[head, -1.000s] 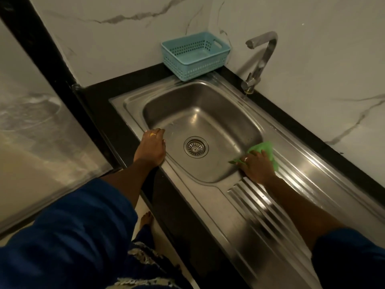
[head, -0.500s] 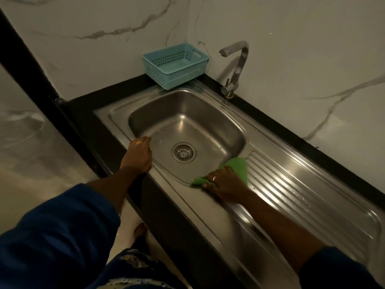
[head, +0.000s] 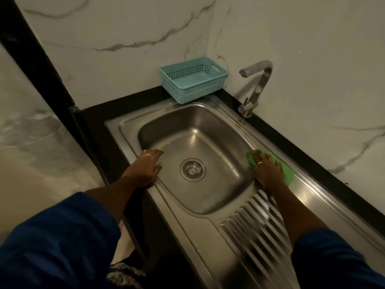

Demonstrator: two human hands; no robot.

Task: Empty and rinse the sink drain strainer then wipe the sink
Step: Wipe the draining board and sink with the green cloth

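The stainless steel sink fills the middle of the view, with the round drain strainer seated in the bottom of its bowl. My right hand presses a green cloth flat on the bowl's right rim, where the ribbed draining board begins. My left hand rests palm down on the sink's front left rim, fingers curled over the edge, holding nothing.
A light blue perforated basket stands at the back corner of the black counter. The bent steel tap rises behind the bowl at the right. The ribbed draining board runs off to the lower right. Marble walls close in the back.
My right hand has slid the green cloth from the bowl's near right corner back along the right rim toward the wall. My left hand stays on the front rim.
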